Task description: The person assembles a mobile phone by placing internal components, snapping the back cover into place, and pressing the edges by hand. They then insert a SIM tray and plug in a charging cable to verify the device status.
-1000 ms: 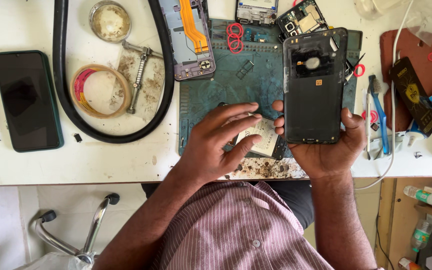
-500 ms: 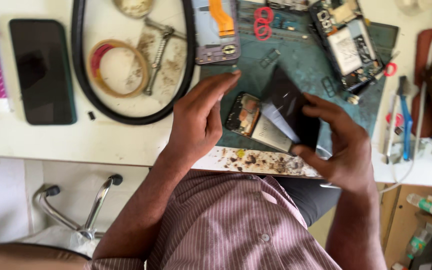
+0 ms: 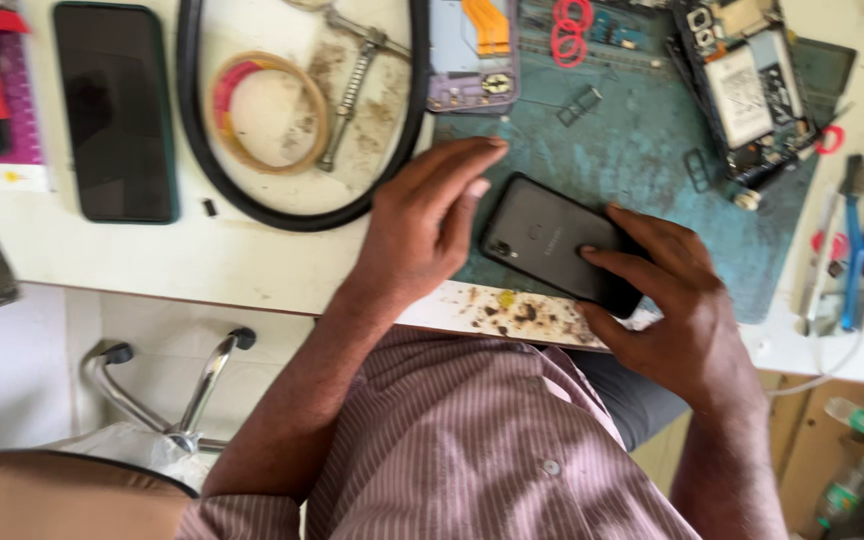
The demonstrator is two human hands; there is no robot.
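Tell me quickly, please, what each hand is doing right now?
Left hand: open, fingers against the black phone.
Right hand: fingers pressing down on the phone.

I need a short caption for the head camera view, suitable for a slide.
Both hands, left hand and right hand, press a black phone face-down on a worn green repair mat.

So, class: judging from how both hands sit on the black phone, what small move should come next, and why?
Probably press the back cover down along its edges: the black phone lies back-up on the green mat, right hand fingers on top, left hand steadying its end.
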